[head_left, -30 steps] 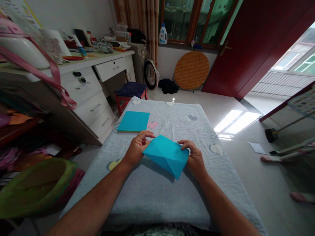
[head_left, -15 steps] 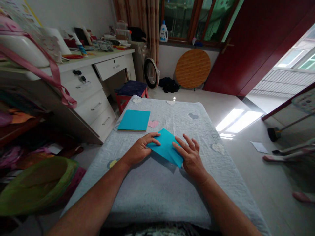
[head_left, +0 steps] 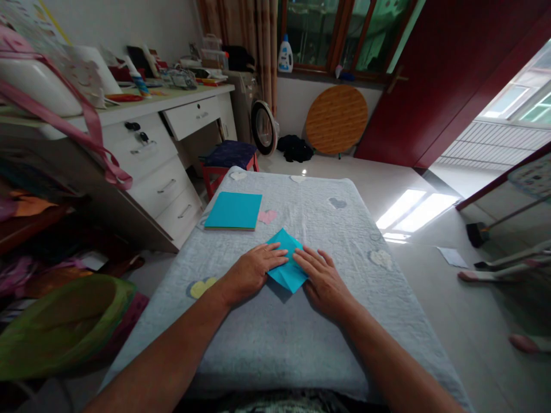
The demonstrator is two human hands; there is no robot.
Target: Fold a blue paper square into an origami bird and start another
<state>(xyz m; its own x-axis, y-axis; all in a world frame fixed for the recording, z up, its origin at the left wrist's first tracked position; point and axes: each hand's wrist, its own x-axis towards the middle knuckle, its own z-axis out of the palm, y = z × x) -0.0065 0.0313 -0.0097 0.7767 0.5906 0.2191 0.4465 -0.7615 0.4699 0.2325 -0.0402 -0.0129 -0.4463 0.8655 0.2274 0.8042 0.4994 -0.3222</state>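
A folded turquoise paper [head_left: 287, 265] lies in the middle of the table, which is covered by a grey cloth [head_left: 275, 327] with heart patches. My left hand [head_left: 253, 271] lies flat on the paper's left side, fingers stretched across it. Pressing the right edge of the paper is my right hand [head_left: 323, 279], fingers extended and flat. The paper shows as a small diamond between the two hands. A stack of turquoise paper sheets [head_left: 233, 210] rests at the table's far left.
A white desk with drawers [head_left: 166, 155] stands to the left, with a red stool [head_left: 228, 158] beside the table's far end. A green basket [head_left: 60, 321] sits at lower left. A round wooden tabletop [head_left: 336, 119] leans on the far wall. Someone's feet [head_left: 525, 342] show at right.
The paper was held up loosely between both hands; now it is folded smaller and both hands press it flat on the cloth, closer together.
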